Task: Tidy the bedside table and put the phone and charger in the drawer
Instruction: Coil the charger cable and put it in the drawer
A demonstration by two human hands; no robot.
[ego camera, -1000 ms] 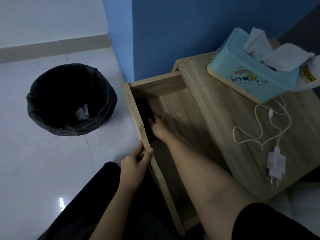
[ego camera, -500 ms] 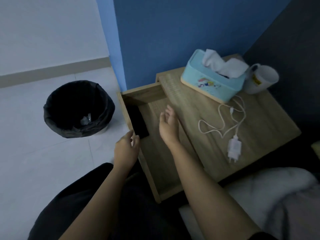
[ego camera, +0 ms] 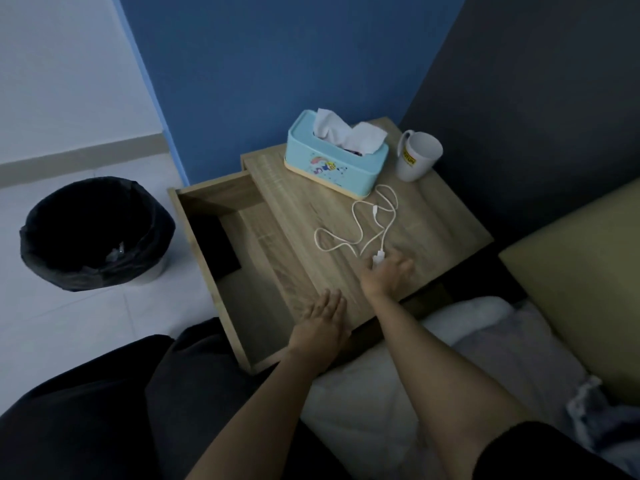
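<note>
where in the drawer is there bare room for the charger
The drawer floor is bare from the phone, against its left wall, across to the tabletop edge, and down to the near end by the left hand. Only the phone's far-left strip is taken.

bedside table (ego camera: 436, 216) | on top: tissue box (ego camera: 334, 166), mug (ego camera: 417, 155), charger (ego camera: 367, 225) | floor (ego camera: 69, 323): bin (ego camera: 93, 233)

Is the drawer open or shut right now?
Open: the drawer is pulled out left of the tabletop, its inside exposed, the phone lying in it.
</note>
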